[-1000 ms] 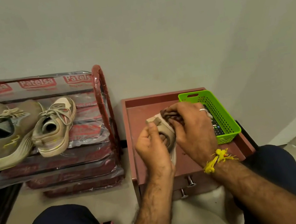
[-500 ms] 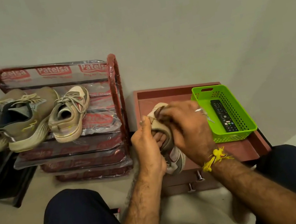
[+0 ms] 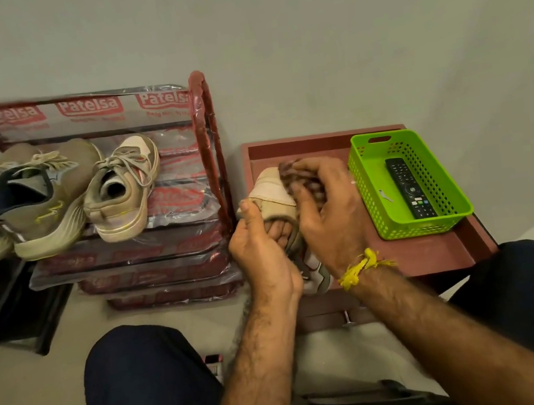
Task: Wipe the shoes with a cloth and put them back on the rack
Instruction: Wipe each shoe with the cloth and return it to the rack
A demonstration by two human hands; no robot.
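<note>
I hold a beige shoe [image 3: 271, 194] over the left part of the small maroon table [image 3: 439, 252]. My left hand [image 3: 261, 251] grips the shoe with its fingers inside the opening and the thumb on the heel. My right hand [image 3: 329, 213] presses a dark checked cloth [image 3: 300, 176] against the shoe's upper, fingers curled round the cloth. The matching beige shoe [image 3: 125, 192] sits on the top shelf of the red rack [image 3: 208, 141] at the left. Beside it on that shelf are two olive sneakers [image 3: 40, 205].
A green plastic basket [image 3: 446, 203] with a black remote [image 3: 407, 186] in it stands on the right part of the table. The wall is close behind. A black stand [image 3: 8, 310] sits on the floor at far left. My knees frame the bottom of the view.
My right hand with the cloth has slid over the shoe's upper, from its toe end toward its side. The left hand keeps the same grip. The camera has shifted slightly.
</note>
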